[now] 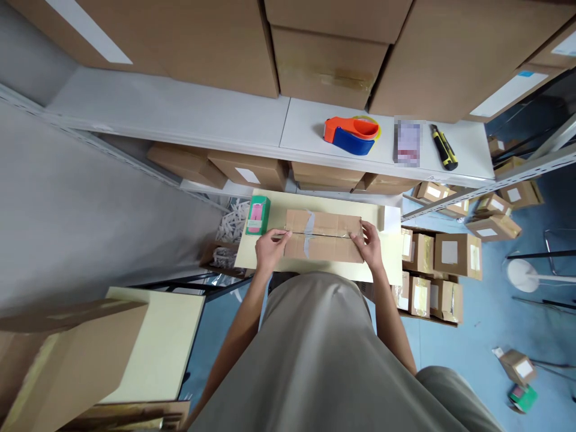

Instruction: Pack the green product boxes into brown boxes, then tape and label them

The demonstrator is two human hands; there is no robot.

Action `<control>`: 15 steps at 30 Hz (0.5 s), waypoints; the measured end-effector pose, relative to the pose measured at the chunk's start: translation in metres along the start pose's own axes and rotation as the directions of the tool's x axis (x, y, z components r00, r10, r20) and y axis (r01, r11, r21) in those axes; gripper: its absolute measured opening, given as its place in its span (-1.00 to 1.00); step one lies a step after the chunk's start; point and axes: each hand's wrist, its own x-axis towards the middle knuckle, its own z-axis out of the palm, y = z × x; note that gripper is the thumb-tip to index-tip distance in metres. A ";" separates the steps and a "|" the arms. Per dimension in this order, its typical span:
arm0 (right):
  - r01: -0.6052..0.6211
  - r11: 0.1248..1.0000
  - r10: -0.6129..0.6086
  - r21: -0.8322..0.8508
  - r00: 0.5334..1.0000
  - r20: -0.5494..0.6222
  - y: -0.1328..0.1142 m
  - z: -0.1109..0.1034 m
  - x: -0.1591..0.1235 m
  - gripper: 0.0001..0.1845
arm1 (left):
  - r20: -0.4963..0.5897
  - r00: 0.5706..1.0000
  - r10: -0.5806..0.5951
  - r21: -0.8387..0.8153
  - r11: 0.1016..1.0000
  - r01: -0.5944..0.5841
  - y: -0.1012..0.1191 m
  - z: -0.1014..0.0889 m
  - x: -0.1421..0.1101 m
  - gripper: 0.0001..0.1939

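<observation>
A brown cardboard box (333, 247) lies on the pale yellow table in front of me, its top flaps meeting along a seam down the middle. A greyish strip crosses the flaps left of centre. My left hand (269, 251) pinches the left end at the seam, thumb on top. At the opposite end, my right hand (369, 245) grips the corner, thumb on the flap and fingers round the edge. Whether the box holds anything cannot be seen. Beyond my left hand stands a green box with a pink front (257, 216).
On the shelf (202, 114) ahead are an orange and blue tape dispenser (351, 135), a blurred card (408, 143) and a yellow-black box cutter (444, 147). Large cartons (324, 66) stand behind them. Packed parcels (452, 255) are stacked at right. Another table (157, 348) is at left.
</observation>
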 end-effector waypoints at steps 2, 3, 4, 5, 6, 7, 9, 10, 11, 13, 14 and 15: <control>-0.103 0.990 0.097 0.100 0.993 0.060 0.005 0.000 0.002 0.06 | 0.043 0.995 -0.089 -0.149 0.984 0.095 -0.004 0.001 0.012 -0.51; -0.163 0.977 0.146 0.137 0.982 0.123 0.007 0.000 0.003 0.06 | 0.095 0.986 -0.139 -0.230 0.960 0.158 -0.006 0.002 0.017 -0.43; -0.216 0.964 0.184 0.159 0.964 0.193 0.009 -0.001 0.004 0.03 | 0.164 0.970 -0.179 -0.299 0.928 0.222 -0.008 0.003 0.022 -0.35; -0.253 0.953 0.205 0.169 0.945 0.255 0.011 -0.002 0.004 -0.02 | 0.243 0.949 -0.203 -0.351 0.893 0.281 -0.011 0.003 0.025 -0.28; -0.271 0.947 0.212 0.173 0.931 0.298 0.012 -0.003 0.005 -0.04 | 0.321 0.924 -0.207 -0.387 0.862 0.327 -0.014 0.005 0.028 -0.22; -0.272 0.946 0.207 0.176 0.925 0.320 0.012 -0.004 0.005 -0.05 | 0.391 0.900 -0.192 -0.413 0.837 0.359 -0.018 0.006 0.029 -0.17; -0.247 0.952 0.180 0.181 0.929 0.322 0.009 -0.005 0.004 -0.04 | 0.513 0.848 -0.134 -0.464 0.788 0.405 -0.025 0.012 0.028 -0.08; -0.228 0.958 0.164 0.175 0.933 0.319 0.005 -0.005 0.003 -0.03 | 0.561 0.821 -0.105 -0.487 0.760 0.430 -0.028 0.015 0.027 -0.05; -0.205 0.967 0.150 0.153 0.939 0.310 0.000 -0.005 0.001 -0.02 | 0.598 0.798 -0.082 -0.506 0.733 0.455 -0.032 0.019 0.026 -0.02; -0.156 0.984 0.126 0.085 0.950 0.285 -0.013 -0.003 -0.003 -0.06 | 0.638 0.767 -0.061 -0.530 0.688 0.496 -0.038 0.024 0.023 0.03; -0.133 0.990 0.114 0.052 0.956 0.269 -0.020 -0.002 -0.005 -0.10 | 0.644 0.762 -0.064 -0.533 0.677 0.507 -0.041 0.026 0.023 0.04; -0.112 0.993 0.102 0.025 0.962 0.252 -0.026 -0.001 -0.007 -0.15 | 0.646 0.761 -0.066 -0.532 0.676 0.510 -0.043 0.026 0.022 0.06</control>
